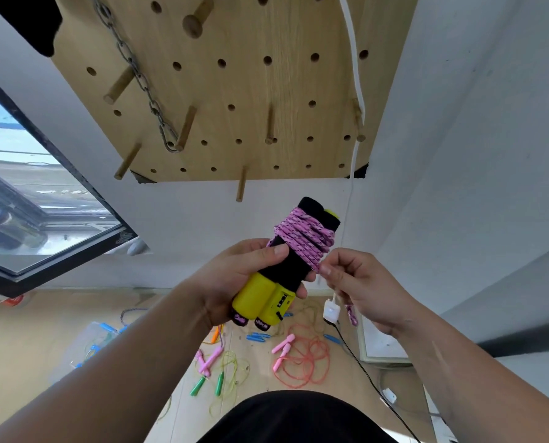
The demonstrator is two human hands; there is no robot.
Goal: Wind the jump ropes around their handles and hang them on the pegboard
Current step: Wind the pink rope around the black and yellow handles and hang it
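- My left hand (231,282) is curled round the 2 yellow-and-black handles (262,298), which I hold side by side as 1 bundle, tilted up and to the right, thumb pressed on the black foam.
- The pink rope (305,235) is wound in many turns round the upper half of that bundle.
- My right hand (362,282) pinches the rope between thumb and forefinger just beside the lowest turn; a short loose end dangles below that hand.
- The bundle is in front of me, below the pegboard (292,91) and not touching it.
- The nearest wooden peg (241,183) sticks out at the board's lower edge, above the bundle.
- A metal chain (138,78) hangs on the board's left side, a white cord (356,59) down its right.
- On the floor lie a red rope (311,366) and several others with green, pink and blue handles.
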